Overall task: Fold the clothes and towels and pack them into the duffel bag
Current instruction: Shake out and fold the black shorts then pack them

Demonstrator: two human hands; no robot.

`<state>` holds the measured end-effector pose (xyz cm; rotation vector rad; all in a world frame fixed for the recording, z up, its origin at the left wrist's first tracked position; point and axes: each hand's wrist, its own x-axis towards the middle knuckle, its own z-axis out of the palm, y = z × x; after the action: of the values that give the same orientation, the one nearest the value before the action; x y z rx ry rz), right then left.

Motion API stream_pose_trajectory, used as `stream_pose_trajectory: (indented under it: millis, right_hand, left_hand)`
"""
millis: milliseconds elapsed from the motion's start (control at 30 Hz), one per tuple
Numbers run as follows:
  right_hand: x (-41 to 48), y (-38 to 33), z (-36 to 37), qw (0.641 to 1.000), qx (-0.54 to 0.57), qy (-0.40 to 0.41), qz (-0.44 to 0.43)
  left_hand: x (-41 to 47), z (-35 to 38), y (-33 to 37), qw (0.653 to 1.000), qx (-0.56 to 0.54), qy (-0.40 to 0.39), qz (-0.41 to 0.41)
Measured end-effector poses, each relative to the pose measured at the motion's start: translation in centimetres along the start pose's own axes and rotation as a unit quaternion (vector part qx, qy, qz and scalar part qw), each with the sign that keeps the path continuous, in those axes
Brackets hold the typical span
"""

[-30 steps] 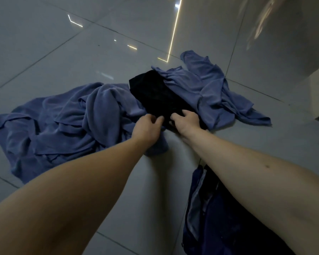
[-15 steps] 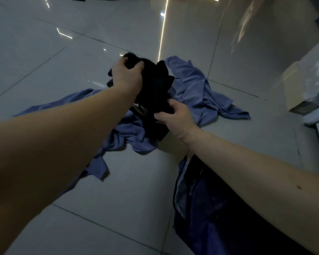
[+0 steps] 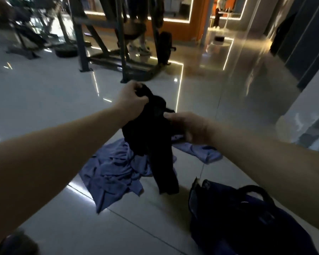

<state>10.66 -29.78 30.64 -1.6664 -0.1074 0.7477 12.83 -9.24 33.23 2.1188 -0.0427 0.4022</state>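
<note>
Gym floor [image 3: 44, 92]: glossy pale tiles with light strips reflecting off them. A steel gym machine [image 3: 103, 43] stands at the back. Light is dim.

The black garment [image 3: 151, 144] is in the air between my hands, hanging as a bunched column. Its lower end dangles close to the tiles, in front of the blue clothes [image 3: 114, 170] crumpled on the floor. The duffel bag [image 3: 238, 223] sits lower right with its mouth apparently open. It's near the hanging end and not touching it, as far as I can tell.

Left hand [image 3: 132, 101]: fingers [image 3: 136, 89] curled tight on the garment's top, the highest point. Right hand [image 3: 189, 127]: lower and to the right, motion-blurred. Its fingers look pinched on a fold at mid-height, but I can't confirm how firmly.

Handling, my read: light, limp, thin fabric. It has no stiffness, drapes straight down and won't hold a shape. Not fragile. Black cloth in dim light makes seams hard to spot, and I can't tell shirt from shorts. Best hold is two corners of one hem, one per hand, pulled apart so it hangs flat. Then lay it on bare tile to fold.

Delta vs half a second ago: the garment was a wad just above the pile. Now it's lifted clear and has dropped out into a long hang. The view has tipped up, so the machine and room show where there were only tiles. A second ago both hands were down on it, on the blue clothes. The blue clothes are unmoved and the bag is on the same side.
</note>
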Motion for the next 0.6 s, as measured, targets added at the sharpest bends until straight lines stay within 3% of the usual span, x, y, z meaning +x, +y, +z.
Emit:
stream_pose_trajectory:
  millis: [133,233,300,400,600]
  right_hand:
    - [-2.6,-0.8,2.8,0.97,-0.204,-0.002,0.133]
    - [-2.8,1.9,5.3,0.949,-0.29,0.068,0.101]
    - [-2.2,4.9,6.9,0.96,-0.246,0.128,0.046]
    - [-0.4,9.2,8.7,0.99,-0.063,0.116,0.058]
    - [-1.4,12.7,10.0,0.992,0.006,-0.104,0.077]
  left_hand:
    - [-4.3,-5.1,0.3,0.998,0.05,-0.025,0.005]
    - [-8.1,-7.2,0.1,0.998,0.021,-0.066,-0.004]
    - [-10.6,-7.8,-0.6,0.996,0.003,-0.088,-0.005]
    - [-13.4,-8.3,-2.0,0.989,-0.014,-0.145,-0.002]
    - [-15.6,-9.3,-5.1,0.972,-0.11,-0.195,-0.077]
